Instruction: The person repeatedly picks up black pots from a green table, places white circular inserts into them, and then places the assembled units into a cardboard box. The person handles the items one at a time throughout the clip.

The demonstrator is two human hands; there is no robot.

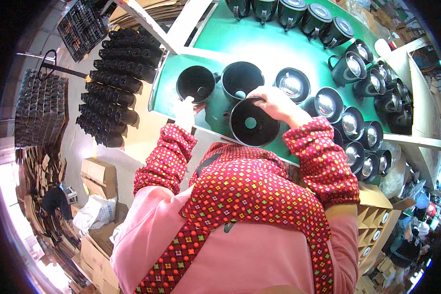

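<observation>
My right hand grips the rim of a black mug, tilted so its dark inside and a pale round disc at its bottom face me. This mug is held at the near edge of the green table. My left hand is closed on the near side of another black mug, thumb near its rim, its handle pointing right. Between and behind the two stands a third black mug, with a pale disc inside it. To the right of my right hand is a black mug with a shiny silver inside.
More silver-lined black mugs stand in rows at the right. Several lidded mugs line the far side. White frame bars border the table. Stacked black mugs lie on cardboard at left. A divided carton stands low right.
</observation>
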